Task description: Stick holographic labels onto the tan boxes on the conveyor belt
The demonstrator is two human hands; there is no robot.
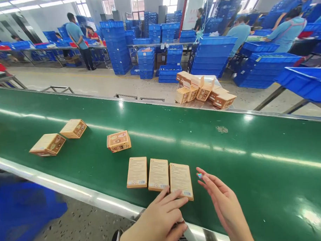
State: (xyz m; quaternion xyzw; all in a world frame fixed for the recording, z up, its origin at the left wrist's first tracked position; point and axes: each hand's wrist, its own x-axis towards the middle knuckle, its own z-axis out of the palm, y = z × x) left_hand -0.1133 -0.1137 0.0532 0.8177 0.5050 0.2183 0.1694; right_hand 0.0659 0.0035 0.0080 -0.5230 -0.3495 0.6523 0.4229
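Three small cardboard boxes lie in a row on the green conveyor belt, printed text and barcodes facing up: a left box (136, 172), a middle box (158, 173) and a right box (181, 177). My left hand (163, 215) reaches over their near edges, fingers apart, its fingertips on or just above the middle and right boxes. To the right of the row, my right hand (222, 195) holds a tiny shiny, rainbow-coloured sticker (200, 175) pinched between thumb and fingers. That hand is apart from the boxes. The left thumb's underside is hidden.
Farther left on the belt (242, 138) sit a tan box (118, 141) and two others (73, 128). Beyond the belt's far edge is a pile of boxes (204, 91). Stacked blue crates (213, 55) and several people stand behind. Metal rail (73, 190) edges the near side.
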